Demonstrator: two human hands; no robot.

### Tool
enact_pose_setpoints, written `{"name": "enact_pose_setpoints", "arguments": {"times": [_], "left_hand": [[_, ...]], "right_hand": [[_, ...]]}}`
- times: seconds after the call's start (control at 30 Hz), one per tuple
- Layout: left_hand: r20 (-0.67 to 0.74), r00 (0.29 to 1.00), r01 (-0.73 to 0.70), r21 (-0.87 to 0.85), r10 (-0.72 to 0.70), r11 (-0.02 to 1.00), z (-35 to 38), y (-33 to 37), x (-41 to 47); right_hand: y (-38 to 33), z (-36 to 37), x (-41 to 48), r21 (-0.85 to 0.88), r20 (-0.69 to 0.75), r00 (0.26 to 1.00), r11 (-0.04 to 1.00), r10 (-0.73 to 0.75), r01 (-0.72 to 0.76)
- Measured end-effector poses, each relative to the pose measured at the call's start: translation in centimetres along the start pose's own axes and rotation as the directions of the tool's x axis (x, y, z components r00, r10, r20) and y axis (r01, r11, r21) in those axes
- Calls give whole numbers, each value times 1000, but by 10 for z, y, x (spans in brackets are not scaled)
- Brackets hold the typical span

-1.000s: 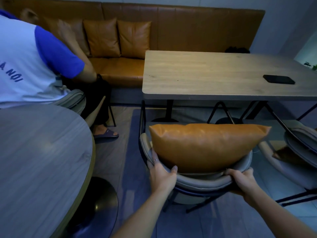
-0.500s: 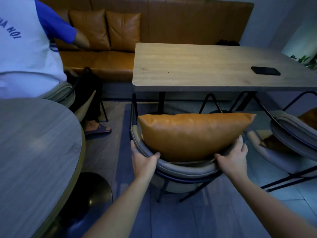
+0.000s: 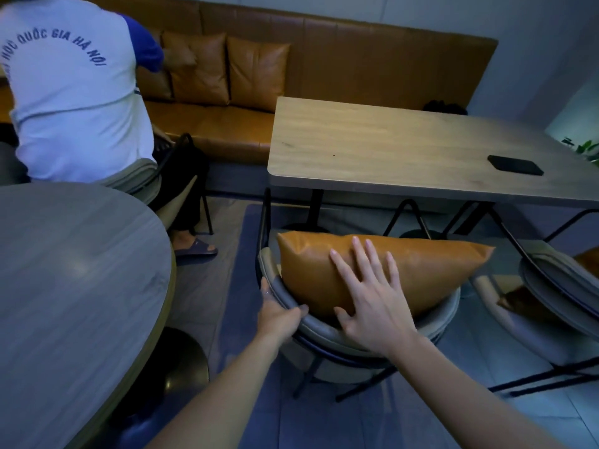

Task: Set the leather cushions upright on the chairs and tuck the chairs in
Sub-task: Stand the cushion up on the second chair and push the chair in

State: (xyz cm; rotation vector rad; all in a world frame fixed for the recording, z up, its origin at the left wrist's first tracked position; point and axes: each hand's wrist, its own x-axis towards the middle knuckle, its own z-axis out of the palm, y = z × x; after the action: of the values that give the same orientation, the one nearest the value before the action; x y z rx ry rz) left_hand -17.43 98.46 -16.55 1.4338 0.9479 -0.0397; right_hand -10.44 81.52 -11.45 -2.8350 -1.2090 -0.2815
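An orange leather cushion (image 3: 424, 270) stands upright against the curved grey backrest of a chair (image 3: 324, 328) in front of the rectangular wooden table (image 3: 389, 150). My left hand (image 3: 278, 314) grips the left side of the backrest rim. My right hand (image 3: 369, 296) lies flat with spread fingers on the back face of the cushion. A second grey chair (image 3: 557, 286) stands at the right with another orange cushion lying low on its seat, partly hidden by its backrest.
A round grey table (image 3: 71, 280) fills the left foreground. A person in a white and blue shirt (image 3: 71, 92) bends over the orange bench sofa (image 3: 356, 59) with two cushions. A black phone (image 3: 515, 165) lies on the wooden table.
My right hand left the right end of the backrest and moved up onto the cushion, fingers spread. The left hand kept its grip on the rim. The person at left shifted towards the sofa.
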Motion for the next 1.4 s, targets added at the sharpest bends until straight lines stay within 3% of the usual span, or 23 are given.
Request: {"name": "enact_pose_setpoints", "arguments": {"times": [0.3, 0.97, 1.1, 1.17, 1.23, 1.3, 1.4], "left_hand": [[44, 997, -62, 18, 61, 998, -12, -10, -1], [57, 993, -110, 159, 102, 981, -17, -7, 0], [-3, 991, -129, 190, 132, 973, -16, 12, -5], [-88, 969, -216, 146, 230, 965, -14, 26, -11], [-160, 899, -382, 167, 408, 909, -12, 41, -21], [-141, 789, -529, 337, 598, 779, -10, 55, -32], [115, 610, -596, 719, 784, 358, -2, 74, -42]], "right_hand": [[-19, 20, -6, -58, 47, 987, 986, -153, 155], [-20, 22, -5, -68, 96, 985, 986, -147, 153], [-10, 14, -6, -26, 124, 976, 983, -178, 183], [-2, 8, -6, -3, 123, 971, 978, -206, 208], [5, 0, -6, 60, 95, 973, 977, -209, 204], [14, -9, -4, 123, 33, 992, 985, -125, 120], [29, -21, 1, 141, -8, 992, 982, 128, -125]]}}
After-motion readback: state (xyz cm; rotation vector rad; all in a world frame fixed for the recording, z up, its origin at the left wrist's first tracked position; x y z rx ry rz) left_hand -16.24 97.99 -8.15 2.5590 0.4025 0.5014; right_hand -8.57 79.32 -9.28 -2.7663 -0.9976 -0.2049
